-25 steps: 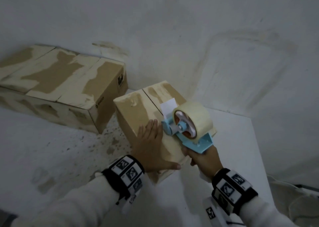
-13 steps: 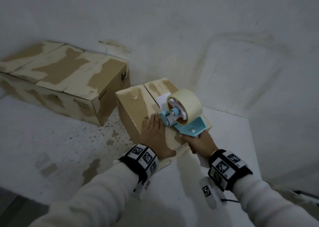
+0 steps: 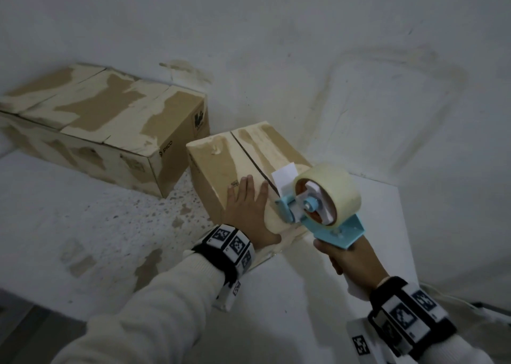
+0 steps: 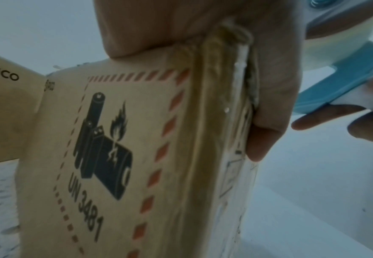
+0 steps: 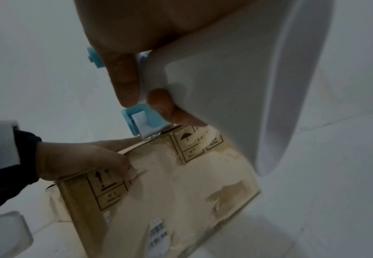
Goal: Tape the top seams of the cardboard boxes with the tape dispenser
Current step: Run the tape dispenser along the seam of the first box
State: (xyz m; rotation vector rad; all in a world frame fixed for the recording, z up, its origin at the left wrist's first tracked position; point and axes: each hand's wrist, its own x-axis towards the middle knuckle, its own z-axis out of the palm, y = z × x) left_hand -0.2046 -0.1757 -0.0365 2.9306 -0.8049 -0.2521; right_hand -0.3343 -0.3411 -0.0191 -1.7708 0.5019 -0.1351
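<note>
A small cardboard box (image 3: pixel 221 164) stands near the wall, its dark top seam (image 3: pixel 250 161) running away from me. My left hand (image 3: pixel 247 210) lies flat on the box's near top, fingers straight, thumb hooked over the near edge (image 4: pixel 267 122). My right hand (image 3: pixel 352 261) grips the white handle (image 5: pixel 236 73) of the blue tape dispenser (image 3: pixel 320 214). The dispenser's front end sits at the near end of the seam, beside my left fingers. A roll of pale tape (image 3: pixel 334 186) is mounted on it, with a white tab (image 3: pixel 284 177) sticking up.
A larger, longer cardboard box (image 3: pixel 105 125) marked PICO lies to the left against the wall. The boxes rest on a white table (image 3: pixel 318 294) whose left part is speckled and worn. The wall rises close behind. The table's right edge is near my right wrist.
The dispenser has been drawn back toward me along the box's top, from mid-seam to the near edge. My left hand stays flat on the box.
</note>
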